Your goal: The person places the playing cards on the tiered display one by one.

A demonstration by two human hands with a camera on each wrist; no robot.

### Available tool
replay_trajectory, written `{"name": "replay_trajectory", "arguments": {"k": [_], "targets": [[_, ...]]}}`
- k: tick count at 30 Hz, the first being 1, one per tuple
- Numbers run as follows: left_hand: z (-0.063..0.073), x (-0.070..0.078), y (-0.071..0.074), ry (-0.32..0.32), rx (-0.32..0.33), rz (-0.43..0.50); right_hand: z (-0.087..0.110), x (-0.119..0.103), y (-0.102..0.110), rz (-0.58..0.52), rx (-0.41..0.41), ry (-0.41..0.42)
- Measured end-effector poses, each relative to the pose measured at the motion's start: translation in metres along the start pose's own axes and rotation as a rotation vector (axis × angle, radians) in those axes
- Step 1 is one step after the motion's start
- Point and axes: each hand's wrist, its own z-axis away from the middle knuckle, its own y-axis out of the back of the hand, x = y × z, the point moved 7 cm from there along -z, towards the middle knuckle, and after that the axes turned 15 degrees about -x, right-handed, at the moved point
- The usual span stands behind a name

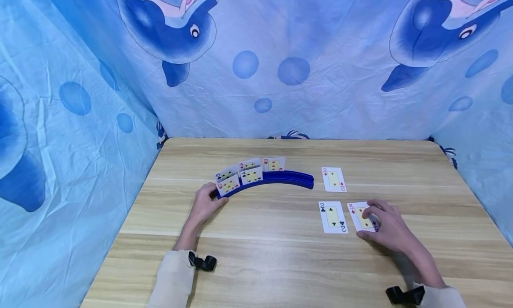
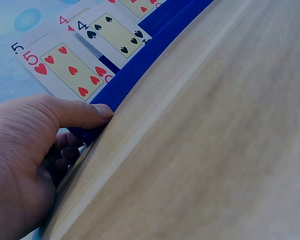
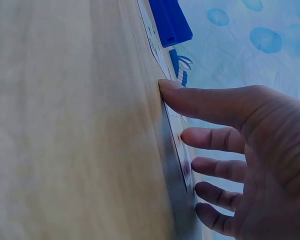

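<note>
My left hand (image 1: 206, 204) grips the left end of a curved blue card holder (image 1: 288, 178), thumb in front and fingers behind. In the holder's front row stand a five of hearts (image 2: 70, 70) and a four of spades (image 2: 112, 37). Behind them are a black five (image 1: 226, 172), a red four (image 1: 249, 165) and a red card (image 1: 274, 164). On the table, my right hand (image 1: 386, 223) touches a flat three of diamonds (image 1: 356, 211) with thumb at its near edge and relaxed, spread fingers over it; the hand partly hides this card.
A two of clubs (image 1: 333, 217) lies just left of the three, and a two of diamonds (image 1: 333, 179) lies farther back. The wooden table (image 1: 264, 263) meets a blue dolphin-print curtain (image 1: 340, 107) behind and at the sides.
</note>
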Motion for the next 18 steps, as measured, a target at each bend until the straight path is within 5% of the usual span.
{"name": "replay_trajectory", "arguments": {"k": [18], "targets": [[0.0015, 0.0007, 0.0001, -0.003, -0.004, 0.012, -0.0041, -0.0002, 0.0008, -0.038, -0.02, 0.011]]}}
